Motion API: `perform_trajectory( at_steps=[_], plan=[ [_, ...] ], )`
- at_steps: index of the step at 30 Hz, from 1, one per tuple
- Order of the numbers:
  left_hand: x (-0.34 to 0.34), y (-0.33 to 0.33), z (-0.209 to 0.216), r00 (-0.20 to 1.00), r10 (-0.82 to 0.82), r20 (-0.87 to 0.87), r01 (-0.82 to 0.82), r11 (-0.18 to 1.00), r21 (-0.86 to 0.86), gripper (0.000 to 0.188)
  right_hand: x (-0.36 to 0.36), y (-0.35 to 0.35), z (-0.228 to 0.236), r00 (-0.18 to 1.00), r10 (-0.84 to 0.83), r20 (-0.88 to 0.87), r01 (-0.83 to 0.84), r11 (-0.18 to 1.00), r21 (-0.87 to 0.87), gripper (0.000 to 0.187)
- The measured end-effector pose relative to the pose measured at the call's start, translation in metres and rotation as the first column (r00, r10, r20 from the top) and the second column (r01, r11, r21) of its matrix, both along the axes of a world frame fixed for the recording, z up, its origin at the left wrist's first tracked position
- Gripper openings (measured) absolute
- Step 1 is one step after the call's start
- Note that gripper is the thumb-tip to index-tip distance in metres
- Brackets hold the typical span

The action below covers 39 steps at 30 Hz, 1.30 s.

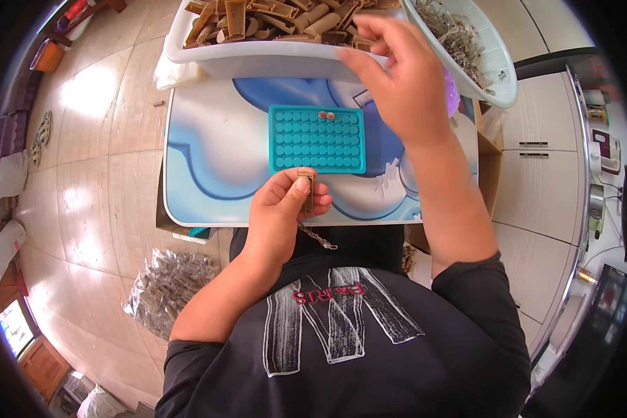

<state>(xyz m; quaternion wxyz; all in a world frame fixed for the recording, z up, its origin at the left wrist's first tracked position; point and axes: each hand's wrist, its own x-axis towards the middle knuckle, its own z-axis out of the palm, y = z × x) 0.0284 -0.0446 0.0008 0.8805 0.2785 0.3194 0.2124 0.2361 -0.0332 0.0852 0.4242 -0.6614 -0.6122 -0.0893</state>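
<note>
My left hand (280, 209) is closed around a small brown plastic piece (309, 195), its thumb pressed on the piece's upper end. Below those fingers hangs a short braided cord (317, 237) with a small metal-looking end. Just beyond this hand lies a turquoise tray (272, 139) with rows of round cells; two small brownish round pieces (326, 115) sit in its far row. My right hand (400, 73) is raised at the right front of a white bin (258, 54). Its thumb and forefinger are apart, with nothing visible between them. Similar brown plastic pieces (279, 17) fill the bin.
A pale basket (503, 76) of greyish stringy items stands at the far right, a purple object (452, 94) beside it. Small whitish strips (386, 177) lie on the blue-patterned table (209, 125). A clear bag of greyish items (171, 289) rests on the floor at left.
</note>
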Motion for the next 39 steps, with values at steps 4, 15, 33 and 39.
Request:
perform_trajectory(
  at_steps=[4, 15, 33, 39],
  plan=[
    [0.001, -0.001, 0.008, 0.998, -0.007, -0.055, 0.007, 1.000, -0.004, 0.021, -0.017, 0.034, 0.031, 0.996, -0.092, 0.004, 0.092, 0.988, -0.127, 0.032],
    [-0.003, 0.002, 0.013, 0.999, -0.022, -0.036, 0.023, 0.999, 0.034, 0.022, -0.002, 0.056, 0.031, 0.908, -0.161, -0.387, -0.002, 0.922, -0.387, 0.041],
    [0.001, -0.018, 0.020, 0.961, -0.278, -0.011, 0.260, 0.883, 0.390, 0.020, -0.048, -0.116, -0.055, 0.166, -0.245, -0.955, -0.473, 0.830, -0.295, 0.023],
    [0.006, -0.016, 0.013, 0.960, -0.274, -0.055, 0.278, 0.953, 0.119, 0.021, -0.058, -0.133, -0.061, 0.363, -0.174, -0.915, -0.313, 0.903, -0.296, 0.039]
  ],
)
